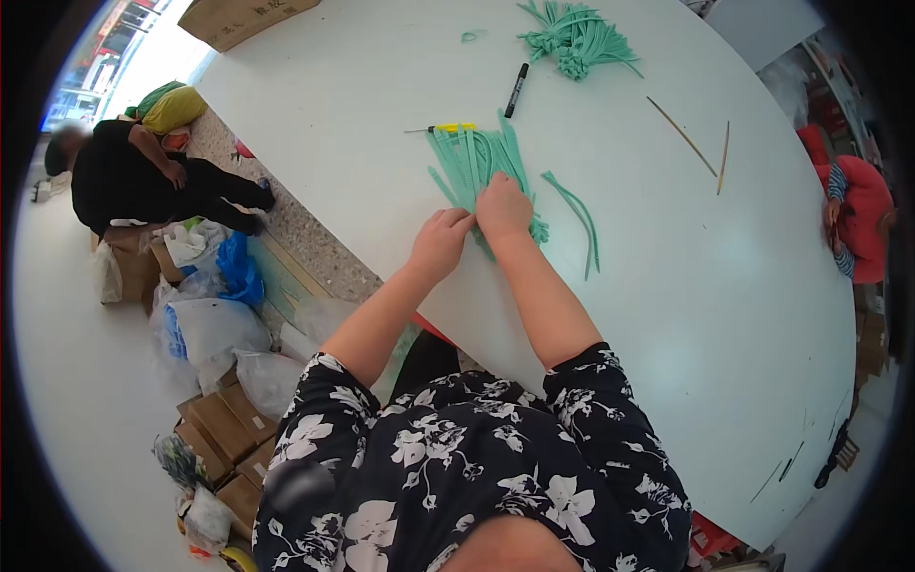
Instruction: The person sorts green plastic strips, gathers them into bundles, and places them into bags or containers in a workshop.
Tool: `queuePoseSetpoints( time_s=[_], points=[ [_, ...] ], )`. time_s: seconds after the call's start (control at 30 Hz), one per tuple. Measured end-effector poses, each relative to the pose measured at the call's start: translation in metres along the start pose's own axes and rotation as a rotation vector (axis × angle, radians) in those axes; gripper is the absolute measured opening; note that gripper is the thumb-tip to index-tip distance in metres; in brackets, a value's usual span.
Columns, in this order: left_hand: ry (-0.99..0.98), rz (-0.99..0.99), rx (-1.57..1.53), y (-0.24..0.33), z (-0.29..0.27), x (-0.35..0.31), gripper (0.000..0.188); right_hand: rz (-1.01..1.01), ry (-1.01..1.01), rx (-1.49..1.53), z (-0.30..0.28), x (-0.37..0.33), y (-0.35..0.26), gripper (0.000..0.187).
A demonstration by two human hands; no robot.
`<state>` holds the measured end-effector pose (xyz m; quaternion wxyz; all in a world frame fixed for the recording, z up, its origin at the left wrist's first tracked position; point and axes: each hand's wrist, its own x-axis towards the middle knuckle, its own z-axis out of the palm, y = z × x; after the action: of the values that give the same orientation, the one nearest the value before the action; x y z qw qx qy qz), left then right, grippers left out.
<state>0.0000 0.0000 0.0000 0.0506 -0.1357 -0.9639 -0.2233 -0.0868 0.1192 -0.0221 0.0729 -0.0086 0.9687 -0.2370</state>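
A bunch of mint-green strips (465, 157) lies fanned out on the white table in front of me. My right hand (503, 205) is closed over its middle, fingers pinched on the strips. Close beside it, my left hand (440, 240) is also closed, its fingertips at the bunch's lower left edge; what exactly they pinch is partly hidden. Knotted ends of the bunch show just right of my right wrist. Separate green strips (579, 224) lie to the right. Touching the bunch's far end is a thin-shafted tool with a yellow handle (453, 128).
Farther back lie a black marker (516, 91), another green bunch (577, 40) and a small green loop (473, 35). Two thin sticks (682, 136) rest at right. A cardboard box (238, 21) stands far left. Bags and boxes crowd the floor left; one person (133, 181) is there, another at right.
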Motion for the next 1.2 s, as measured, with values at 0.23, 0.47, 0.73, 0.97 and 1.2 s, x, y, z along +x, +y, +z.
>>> queuePoseSetpoints(
  time_s=[0.23,0.47,0.73,0.97,1.2],
  points=[
    [-0.143,-0.011,-0.101,-0.014,-0.007,0.024,0.036,0.077,-0.021,0.485,-0.046,-0.008,0.017,0.017],
    [-0.260,0.437,0.144,-0.030,-0.024,0.057,0.013,0.351,-0.013,1.035,-0.079,-0.073,0.002,0.013],
    [-0.254,0.570,0.021,-0.048,-0.009,0.074,0.013,0.387,0.140,0.976,-0.049,-0.122,0.018,0.013],
    [-0.231,0.663,0.062,-0.040,-0.017,0.070,0.015,0.173,0.222,0.345,-0.013,-0.123,0.033,0.025],
    [-0.315,0.642,0.114,-0.044,-0.006,0.071,0.015,0.072,0.067,0.083,-0.022,-0.112,0.012,0.022]
  ],
)
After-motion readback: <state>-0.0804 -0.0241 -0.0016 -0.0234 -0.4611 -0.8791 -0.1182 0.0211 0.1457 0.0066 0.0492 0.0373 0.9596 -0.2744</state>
